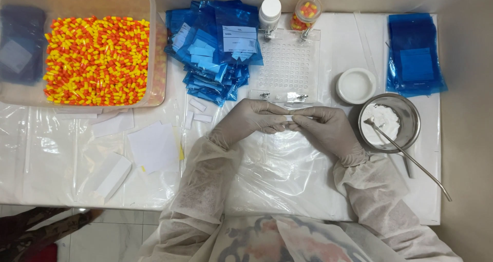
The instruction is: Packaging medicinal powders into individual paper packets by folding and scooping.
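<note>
Both gloved hands meet over the middle of the desk [308, 190], forearms in white gown sleeves angling in from below. The left hand [250, 119] lies palm down, its fingers [275, 119] curled narrow and pinched on the end of a thin clear strip [299, 118]. The right hand [328, 128] mirrors it from the other side, fingers [307, 119] closed on the same strip, so the piece is held between the two hands just above the plastic-covered surface and just in front of the clear capsule tray [290, 67]. What exactly the strip is I cannot tell; it is small and see-through.

The tray stands flat, its grid of holes looking empty from here. Behind it stand a white-capped bottle [269, 13] and a small clear jar [306, 11] with orange-and-yellow capsules inside. To the far left a large clear tub [77, 0] is filled with loose orange-and-yellow capsules [97, 62], with a dark blue packet at its left end. Between tub and tray lies a heap of blue pouches [213, 51] with white labels; a neater stack of blue pouches [415, 54] sits at the far right. Near the right hand a steel bowl [411, 113] holds white powder [385, 118] and a long metal spatula [411, 159] leaning out over its rim. Just beside it is a small white dish [356, 85].
</note>
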